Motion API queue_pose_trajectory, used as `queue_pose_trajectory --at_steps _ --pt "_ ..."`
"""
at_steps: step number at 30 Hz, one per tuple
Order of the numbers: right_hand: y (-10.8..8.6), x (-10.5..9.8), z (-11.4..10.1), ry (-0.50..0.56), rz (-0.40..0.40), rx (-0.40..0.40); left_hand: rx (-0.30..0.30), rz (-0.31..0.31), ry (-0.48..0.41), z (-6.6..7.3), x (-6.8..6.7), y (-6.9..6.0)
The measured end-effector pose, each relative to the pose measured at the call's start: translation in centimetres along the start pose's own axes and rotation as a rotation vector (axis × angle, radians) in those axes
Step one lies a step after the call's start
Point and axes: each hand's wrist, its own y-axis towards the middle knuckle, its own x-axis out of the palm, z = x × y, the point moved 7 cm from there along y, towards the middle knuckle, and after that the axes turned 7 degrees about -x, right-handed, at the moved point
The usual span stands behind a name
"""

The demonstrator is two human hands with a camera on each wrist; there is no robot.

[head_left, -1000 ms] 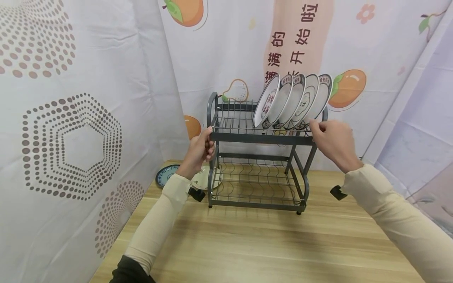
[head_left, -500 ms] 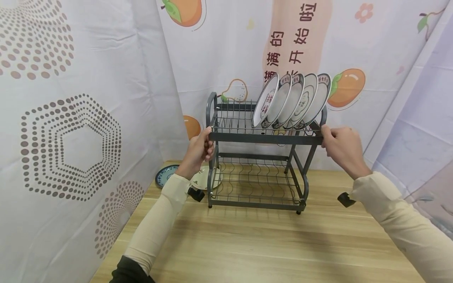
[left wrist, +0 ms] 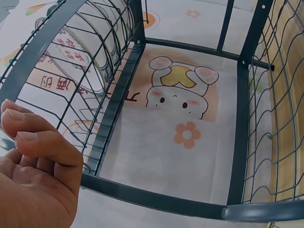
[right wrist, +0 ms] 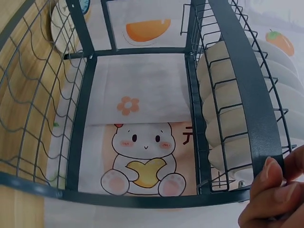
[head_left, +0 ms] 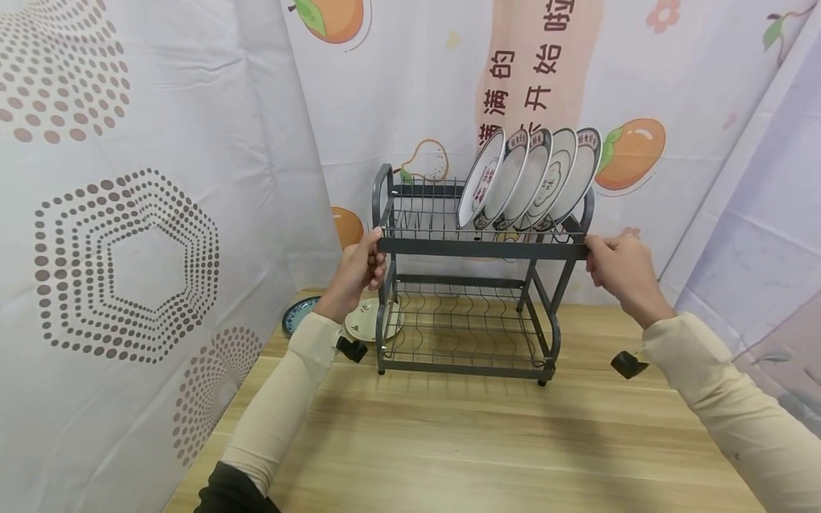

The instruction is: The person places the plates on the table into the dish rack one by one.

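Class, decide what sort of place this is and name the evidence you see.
Probably a staged tabletop set-up rather than a working kitchen: white fruit-printed fabric hangs behind a pale wood-grain table, which bears a dark grey two-tier metal dish rack.

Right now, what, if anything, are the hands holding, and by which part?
The dish rack, by the ends of its upper front bar: left hand at one, right hand at the other.

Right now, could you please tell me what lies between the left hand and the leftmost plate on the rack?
Between the left hand and the leftmost plate, the head view shows the upper wire slots of the rack, with no plates in them.
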Motion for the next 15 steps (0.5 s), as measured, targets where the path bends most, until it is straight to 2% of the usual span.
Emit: queue_pose_trajectory --at_steps 6,10,15 --pt "0.2 0.2 0.5 0.128 -0.040 0.065 -0.012 -0.020 0.025 0.2 -0.1 0.2" --pt "0.2 0.3 0.7 0.142 -0.053 0.082 -0.017 -0.023 0.028 0.1 -0.4 0.0" --pt "0.2 0.5 0.9 0.133 -0.058 0.075 -0.034 -0.010 0.064 -0.6 -1.8 -0.5"
